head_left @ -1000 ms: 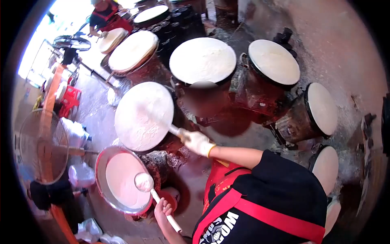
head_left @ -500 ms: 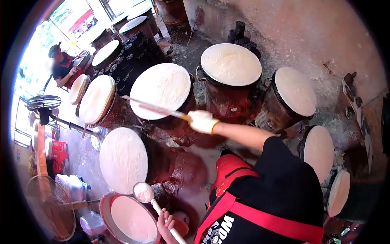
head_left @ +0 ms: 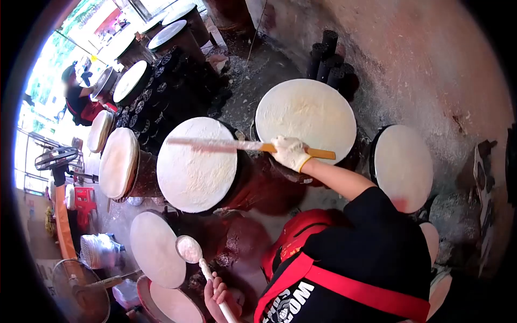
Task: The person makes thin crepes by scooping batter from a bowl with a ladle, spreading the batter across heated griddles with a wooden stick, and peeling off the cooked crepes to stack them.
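My right hand [head_left: 290,153], in a white work glove, is closed around the yellow wooden handle of a long flat spreading stick [head_left: 210,144]. White paste coats its blade, which reaches left across a round white drum top [head_left: 196,177]. The glove is over the near edge of another pale drum top [head_left: 306,116]. My bare left hand [head_left: 217,293] grips the pale handle of a ladle [head_left: 189,249]; its bowl holds whitish batter. The ladle bowl is beside a third white round top [head_left: 157,248]. Below it is a wide basin [head_left: 175,306] of pale liquid, partly cut off.
Another drum [head_left: 404,168] stands at right. Stacked pale discs [head_left: 118,162] top a drum at left. Black perforated cylinders [head_left: 172,89] are piled behind; more [head_left: 331,64] stand by the wall. A person [head_left: 83,99] works at far left. Fans [head_left: 56,158] and a red stool [head_left: 85,202] are lower left.
The view has shifted, so the drums sit lower and the basin is mostly out of frame. The stick is now nearly level, with my right hand farther right. My left hand still holds the ladle.
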The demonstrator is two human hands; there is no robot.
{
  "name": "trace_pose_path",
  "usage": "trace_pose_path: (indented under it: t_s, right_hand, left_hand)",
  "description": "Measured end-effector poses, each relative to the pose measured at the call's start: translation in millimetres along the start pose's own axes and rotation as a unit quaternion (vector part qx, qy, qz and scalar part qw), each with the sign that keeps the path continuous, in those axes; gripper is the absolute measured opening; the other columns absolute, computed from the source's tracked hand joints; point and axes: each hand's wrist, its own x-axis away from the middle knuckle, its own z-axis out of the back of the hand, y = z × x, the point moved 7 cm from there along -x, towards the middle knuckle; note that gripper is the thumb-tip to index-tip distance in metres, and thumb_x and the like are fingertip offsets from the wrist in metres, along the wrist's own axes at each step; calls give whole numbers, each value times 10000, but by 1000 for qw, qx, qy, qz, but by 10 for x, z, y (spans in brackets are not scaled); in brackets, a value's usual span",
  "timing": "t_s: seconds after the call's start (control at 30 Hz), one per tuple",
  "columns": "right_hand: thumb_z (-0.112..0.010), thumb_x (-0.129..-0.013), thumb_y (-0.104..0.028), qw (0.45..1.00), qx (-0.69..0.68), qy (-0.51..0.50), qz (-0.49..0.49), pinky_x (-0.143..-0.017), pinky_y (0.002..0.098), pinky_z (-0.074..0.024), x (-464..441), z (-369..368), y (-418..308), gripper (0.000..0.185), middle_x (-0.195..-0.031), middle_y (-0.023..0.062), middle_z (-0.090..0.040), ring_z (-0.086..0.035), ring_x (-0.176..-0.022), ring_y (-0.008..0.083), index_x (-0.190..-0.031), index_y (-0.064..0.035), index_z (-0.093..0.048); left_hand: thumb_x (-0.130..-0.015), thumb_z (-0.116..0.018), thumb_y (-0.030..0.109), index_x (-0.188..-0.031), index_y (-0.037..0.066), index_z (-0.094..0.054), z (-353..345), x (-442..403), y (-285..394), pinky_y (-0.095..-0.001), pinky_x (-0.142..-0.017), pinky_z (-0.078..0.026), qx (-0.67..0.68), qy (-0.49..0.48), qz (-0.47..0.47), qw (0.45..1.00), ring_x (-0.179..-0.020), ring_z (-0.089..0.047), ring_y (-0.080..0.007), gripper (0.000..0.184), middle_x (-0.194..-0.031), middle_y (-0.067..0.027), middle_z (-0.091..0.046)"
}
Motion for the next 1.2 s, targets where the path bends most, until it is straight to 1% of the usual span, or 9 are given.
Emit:
trace_pose_path:
  t_s: [0.1, 0.2, 0.3, 0.5, 0.6, 0.7, 0.83, 1.07, 1.2]
  right_hand:
    - [-565, -820, -438, 999, -27, -28, 4, -661, 480, -498, -129, 112, 71, 378, -786, 190, -648, -640, -727, 369, -854, -73, -660]
    - [-567, -801, -513, 997, -63, -34, -16, -653, 471, -502, -155, 188, 130, 473, -752, 209, -649, -647, -721, 370, -880, -56, -664]
    - [-628, -756, -523, 995, -92, -21, -29, -628, 451, -516, -62, 362, -58, 496, -729, 182, -650, -654, -703, 363, -889, -46, -645]
    - [-634, -741, -283, 999, -18, 8, 43, -668, 460, -522, -120, -67, -56, 237, -730, 205, -647, -654, -718, 377, -776, -52, -673]
    - [-647, -740, -294, 996, -61, -23, -57, -671, 472, -514, -191, 244, 90, 263, -747, 222, -648, -653, -729, 382, -769, -36, -688]
    - [-619, -802, -278, 946, -287, -68, -132, -685, 384, -496, -262, 557, 530, 300, -781, 197, -675, -659, -708, 277, -897, -2, -688]
    - [-566, -826, -140, 906, -382, 92, -157, -728, 272, -460, -112, 1480, 1060, 201, -874, 27, -640, -580, -810, 123, -930, -4, -671]
    - [-584, -821, -192, 736, -590, 315, -102, -863, 217, -404, 858, 2522, 2669, 341, -1018, 3, -565, -532, -938, 113, -1126, -40, -565]
    - [-600, -874, -220, 761, -560, 321, -73, -846, 226, -416, 777, 3399, 2242, 306, -989, 2, -579, -535, -958, 99, -1114, -31, -582]
  left_hand:
    - [-967, -338, 95, -995, -3, -456, -164, -206, -172, -205, -504, -374, -84, -44, 26, 995, -615, -425, -92, 156, -785, -29, -450]
    - [-997, -335, 148, -1124, -94, -390, -206, -454, -98, -217, -398, -353, -174, 8, -79, 982, -518, -378, -82, 279, -751, -43, -372]
    - [-992, -330, 133, -1143, -90, -384, -338, -671, -198, -205, -399, -347, -158, -10, -35, 987, -499, -364, -89, 275, -734, -41, -363]
    - [-987, -338, 117, -1149, -100, -385, -516, -920, -344, -201, -397, -362, -182, -54, 12, 982, -510, -370, -87, 275, -740, -47, -366]
    - [-986, -352, 114, -1150, -95, -392, -562, -966, -331, -176, -376, -339, -227, -64, 4, 972, -510, -348, -66, 268, -746, -41, -365]
    - [-983, -370, 108, -1150, -75, -397, -567, -999, -282, -158, -363, -324, -264, -47, -27, 963, -517, -335, -50, 249, -762, -36, -370]
    - [-981, -374, 109, -1143, -64, -400, -609, -1065, -263, -152, -364, -325, -261, -42, -18, 964, -521, -335, -48, 238, -773, -37, -373]
    - [-986, -339, 105, -1127, -77, -394, -717, -1147, -261, -177, -365, -328, -188, -44, 38, 980, -499, -347, -65, 237, -741, -34, -348]
    - [-987, -327, 114, -1152, -96, -372, -753, -1124, -186, -195, -388, -358, -160, -47, 45, 985, -511, -370, -81, 270, -750, -42, -353]
